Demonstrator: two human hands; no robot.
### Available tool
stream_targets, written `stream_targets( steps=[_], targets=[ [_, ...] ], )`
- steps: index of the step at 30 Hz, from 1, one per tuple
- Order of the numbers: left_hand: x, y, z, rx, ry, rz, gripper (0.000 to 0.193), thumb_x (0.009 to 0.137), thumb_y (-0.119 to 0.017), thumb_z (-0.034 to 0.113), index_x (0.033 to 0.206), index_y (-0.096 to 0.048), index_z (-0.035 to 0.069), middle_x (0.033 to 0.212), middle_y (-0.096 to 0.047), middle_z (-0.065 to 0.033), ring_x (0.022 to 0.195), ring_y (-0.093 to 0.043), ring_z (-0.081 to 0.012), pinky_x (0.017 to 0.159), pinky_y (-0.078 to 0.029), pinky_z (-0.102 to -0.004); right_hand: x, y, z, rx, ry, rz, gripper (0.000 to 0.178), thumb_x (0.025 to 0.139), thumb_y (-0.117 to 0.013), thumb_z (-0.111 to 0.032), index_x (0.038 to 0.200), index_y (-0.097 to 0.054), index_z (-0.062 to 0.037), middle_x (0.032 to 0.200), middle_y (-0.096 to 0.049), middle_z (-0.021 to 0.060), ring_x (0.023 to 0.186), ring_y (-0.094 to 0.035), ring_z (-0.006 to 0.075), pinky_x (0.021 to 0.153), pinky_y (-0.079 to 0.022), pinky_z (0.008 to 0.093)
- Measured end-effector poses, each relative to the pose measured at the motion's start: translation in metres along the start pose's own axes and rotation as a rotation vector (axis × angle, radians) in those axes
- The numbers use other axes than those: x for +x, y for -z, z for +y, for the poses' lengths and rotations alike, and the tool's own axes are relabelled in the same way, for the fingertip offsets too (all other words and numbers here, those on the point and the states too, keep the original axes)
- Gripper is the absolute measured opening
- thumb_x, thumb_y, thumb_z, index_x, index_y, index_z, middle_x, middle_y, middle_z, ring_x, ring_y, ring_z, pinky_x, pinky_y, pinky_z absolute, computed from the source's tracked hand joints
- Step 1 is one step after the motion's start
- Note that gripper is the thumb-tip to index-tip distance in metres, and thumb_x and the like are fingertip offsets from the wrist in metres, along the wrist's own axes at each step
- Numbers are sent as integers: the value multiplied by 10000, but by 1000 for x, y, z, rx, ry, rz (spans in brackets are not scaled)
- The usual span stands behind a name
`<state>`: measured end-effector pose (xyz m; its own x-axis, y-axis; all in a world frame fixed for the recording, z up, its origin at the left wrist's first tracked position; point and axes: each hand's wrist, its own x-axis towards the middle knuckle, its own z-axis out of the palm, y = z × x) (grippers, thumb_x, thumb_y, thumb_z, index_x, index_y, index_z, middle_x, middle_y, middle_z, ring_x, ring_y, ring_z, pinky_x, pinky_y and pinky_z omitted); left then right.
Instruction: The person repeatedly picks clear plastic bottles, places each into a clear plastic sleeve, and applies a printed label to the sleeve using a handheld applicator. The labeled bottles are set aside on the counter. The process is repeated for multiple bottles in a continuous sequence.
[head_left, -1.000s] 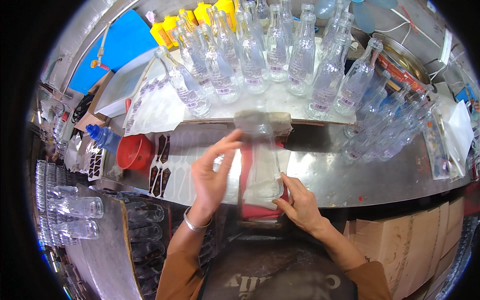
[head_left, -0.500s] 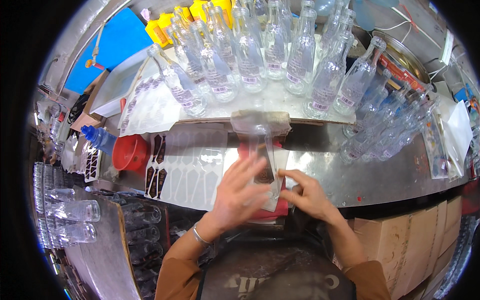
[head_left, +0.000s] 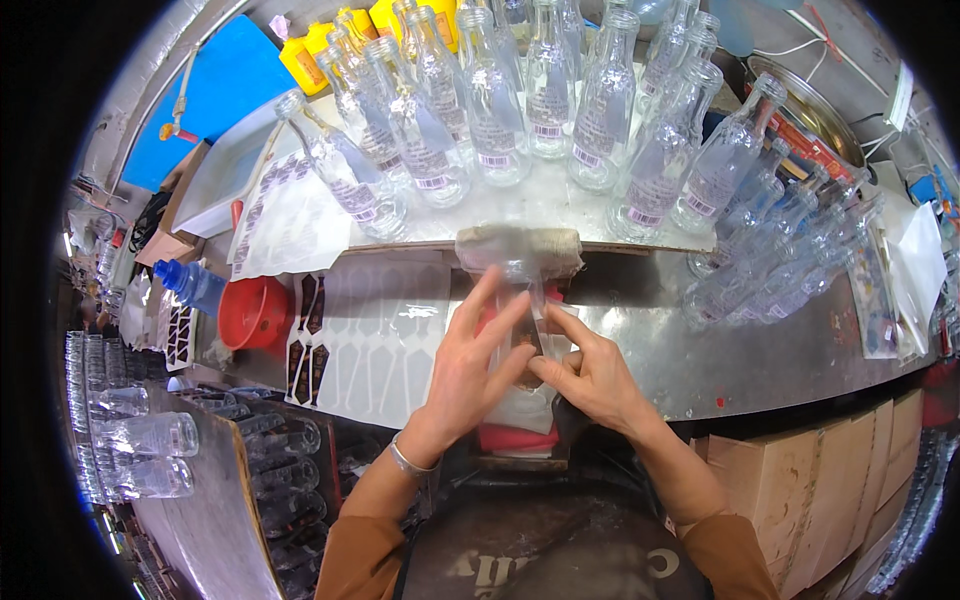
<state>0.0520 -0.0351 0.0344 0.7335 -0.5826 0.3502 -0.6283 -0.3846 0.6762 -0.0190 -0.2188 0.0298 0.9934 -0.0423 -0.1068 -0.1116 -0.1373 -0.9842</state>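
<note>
A clear glass bottle (head_left: 528,408) lies on its side in front of me, its neck toward a rolled cream cloth (head_left: 556,250). On its upper face is a dark, pointed label (head_left: 530,372). My left hand (head_left: 472,362) reaches over the bottle's left side with fingers stretched and apart, the fingertips near the label. My right hand (head_left: 598,378) is at the right side, thumb on the label's edge, forefinger along the glass and the other fingers curled in. Beneath the bottle is a red cloth (head_left: 515,438). My fingers partly cover both label and bottle.
Several upright clear bottles (head_left: 495,130) stand on a raised white board; more (head_left: 770,260) lean at the right. A label sheet (head_left: 375,345), red bowl (head_left: 252,312) and blue-capped bottle (head_left: 190,285) are on the left. Cardboard boxes (head_left: 800,490) stand below right.
My left hand, blurred over the bottle before, has come down with its fingers nearer the label. My right thumb has moved inward onto the label's edge and the forefinger farther up the bottle.
</note>
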Motion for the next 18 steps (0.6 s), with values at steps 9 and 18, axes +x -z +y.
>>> stream_targets(
  steps=[9, 18],
  targets=[
    [-1, -1, 2, -49, 22, 3, 552, 869, -738, 61, 1402, -596, 76, 1576, -370, -226, 1409, -442, -383, 1119, -404, -453, 0, 0, 5, -2, -9, 7, 701, 875, -773, -249, 1438, -470, 41, 1236, -683, 147, 716, -570, 118, 662, -501, 279],
    [-1, -3, 4, -50, 33, 23, 540, 868, -728, 51, 1393, -600, 70, 1561, -392, -232, 1408, -445, -379, 1126, -396, -453, 2, -1, 14, 9, 48, 18, 674, 888, -763, -248, 1427, -478, 40, 1235, -684, 146, 729, -603, 119, 666, -511, 290]
  ],
)
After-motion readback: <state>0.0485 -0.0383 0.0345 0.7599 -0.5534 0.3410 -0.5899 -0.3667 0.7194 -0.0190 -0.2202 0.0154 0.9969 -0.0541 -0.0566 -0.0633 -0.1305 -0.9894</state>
